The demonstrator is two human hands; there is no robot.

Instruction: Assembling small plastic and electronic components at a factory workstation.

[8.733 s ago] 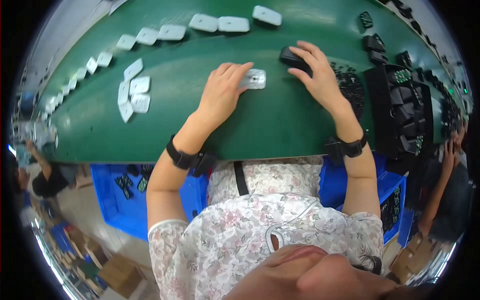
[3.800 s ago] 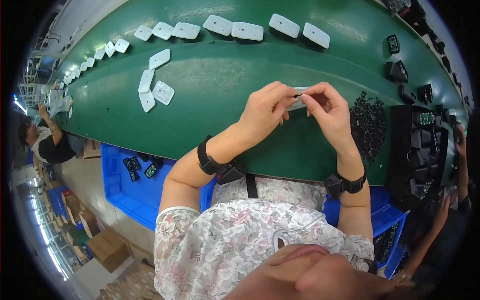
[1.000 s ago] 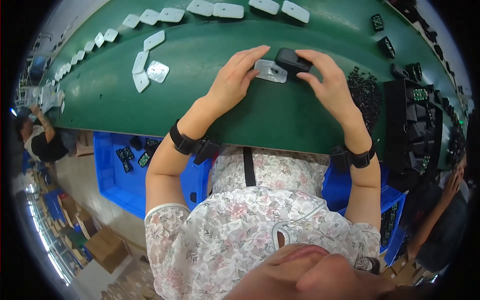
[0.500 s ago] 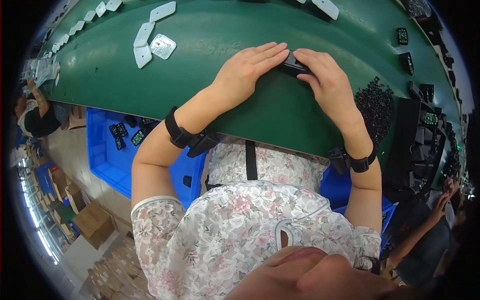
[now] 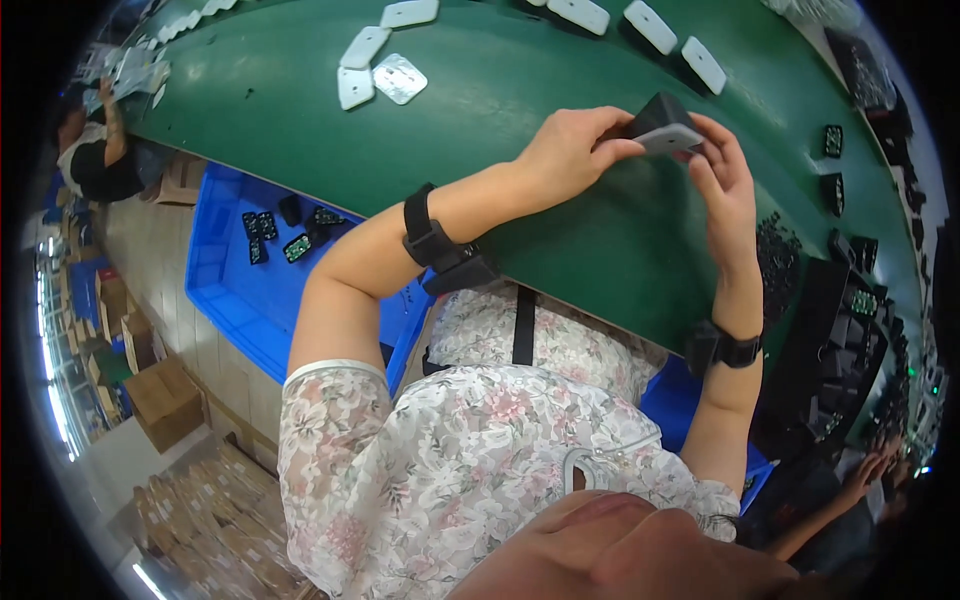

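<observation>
Both hands hold a black plastic housing with a light grey face [image 5: 664, 118], raised and tilted above the green table. My left hand [image 5: 580, 152] pinches its left end between thumb and fingers. At the other end, the fingers of my right hand [image 5: 724, 165] curl round the housing, the thumb close below; the contact there is partly hidden. Black straps with small dark boxes sit on both forearms. A heap of small black parts [image 5: 778, 255] lies to the right of my right wrist.
White rounded plates [image 5: 365, 47] lie at the far left of the green table [image 5: 480, 100], beside a silvery plate [image 5: 400, 78]. More white plates [image 5: 650, 27] lie far right. A blue bin [image 5: 215, 275] holds circuit-board pieces. Co-workers sit left [image 5: 112, 150] and right [image 5: 845, 495].
The housing has been lifted off the table and turned, so its light grey face shows. Both hands have moved right with it, from pressing over it to gripping its ends.
</observation>
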